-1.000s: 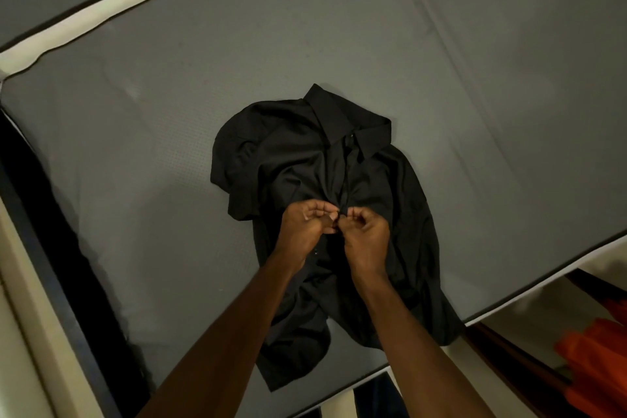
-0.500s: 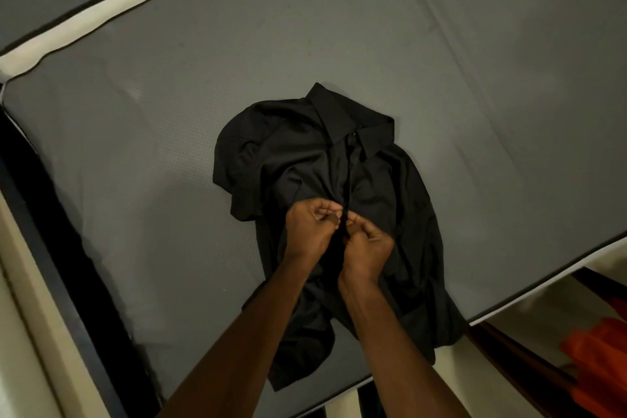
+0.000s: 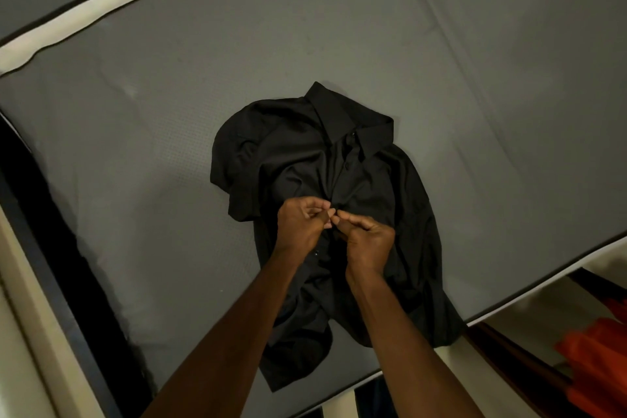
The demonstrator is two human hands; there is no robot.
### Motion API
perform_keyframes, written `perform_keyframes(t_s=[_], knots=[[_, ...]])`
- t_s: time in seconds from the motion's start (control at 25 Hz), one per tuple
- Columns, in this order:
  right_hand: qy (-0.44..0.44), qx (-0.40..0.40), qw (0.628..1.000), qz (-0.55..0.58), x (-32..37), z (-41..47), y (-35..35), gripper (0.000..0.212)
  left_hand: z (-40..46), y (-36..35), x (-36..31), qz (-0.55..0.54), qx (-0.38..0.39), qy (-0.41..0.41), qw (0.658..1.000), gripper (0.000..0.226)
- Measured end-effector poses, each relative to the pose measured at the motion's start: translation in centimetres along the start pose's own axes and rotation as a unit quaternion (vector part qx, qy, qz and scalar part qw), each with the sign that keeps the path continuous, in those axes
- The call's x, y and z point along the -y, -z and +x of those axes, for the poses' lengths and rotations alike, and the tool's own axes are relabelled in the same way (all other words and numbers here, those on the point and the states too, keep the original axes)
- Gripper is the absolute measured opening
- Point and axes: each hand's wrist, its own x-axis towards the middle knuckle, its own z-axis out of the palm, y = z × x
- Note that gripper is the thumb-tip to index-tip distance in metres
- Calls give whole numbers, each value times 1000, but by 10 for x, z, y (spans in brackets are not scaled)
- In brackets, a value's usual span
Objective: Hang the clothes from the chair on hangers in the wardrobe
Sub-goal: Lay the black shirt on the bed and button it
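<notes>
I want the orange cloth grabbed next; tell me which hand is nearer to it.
Right. The right hand pinches the black button-up shirt at its front, on the side toward the orange cloth; the left hand is beside it, farther away.

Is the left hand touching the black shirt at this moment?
Touching. The head view shows the left hand resting on the black shirt, its fingers curled and pinching the front placket opposite the right hand.

Head view, steeply downward, close above mattress [image 3: 169, 153]
</notes>
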Motion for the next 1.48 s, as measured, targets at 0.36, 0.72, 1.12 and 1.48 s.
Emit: perform_keyframes(t_s=[0.36, 0.72, 1.12, 1.48], knots=[[-8, 20, 999, -26, 1, 4, 0, 6, 4, 4, -4, 25, 5, -30, 999, 22], [24, 20, 997, -71, 12, 4, -7, 13, 5, -3, -10, 2, 3, -48, 999, 27], [-26, 32, 998, -38, 32, 16, -1, 5, 1, -7, -18, -129, 30, 28, 991, 23], [146, 30, 975, -164, 6, 12, 0, 18, -8, -11, -14, -252, -42, 126, 959, 25]])
